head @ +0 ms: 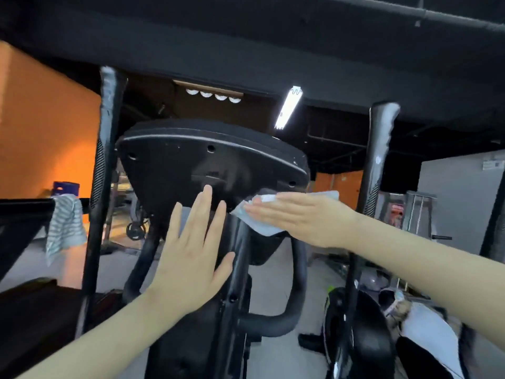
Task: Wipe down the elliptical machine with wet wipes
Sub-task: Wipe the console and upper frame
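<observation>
- Our right hand (297, 217) lies flat, fingers straight and together, and presses a wet wipe (261, 227) against the lower right edge of the console (207, 160), which we see from its back.
- Our left hand (191, 255) is also flat, with the fingers spread. It rests against the back of the console just above the centre post (239, 258) and grips nothing. A pale patch shows between its fingers, but we cannot tell whether that is a second wipe.
- The hands are near each other without touching, the left one lower and the right reaching across from the side.
- The elliptical machine (196, 340) stands right in front of us. The console is at head height, the looped handlebar (297, 269) below it, and the two tall handles (106, 132) stand to either side.
- We judge the wipe thin, limp and damp. It will bunch or slide off if pushed by its edge, so a flat palm over its middle, as now, suits it best (a corner already hangs loose below the hand).
- The machine looks heavy and rigid, so it should not shift under wiping pressure. The console is probably the weakest part, being a plastic shell on a post, and the left hand is well placed to brace it.
- The console back looks smooth and may turn slick once wet. The screw holes and ridges will need fingertips pushed through the wipe.
- The round bars would be better wiped by wrapping the wipe around them than by pressing it flat.
- A striped towel (64, 225) hangs over a rail at far left.
</observation>
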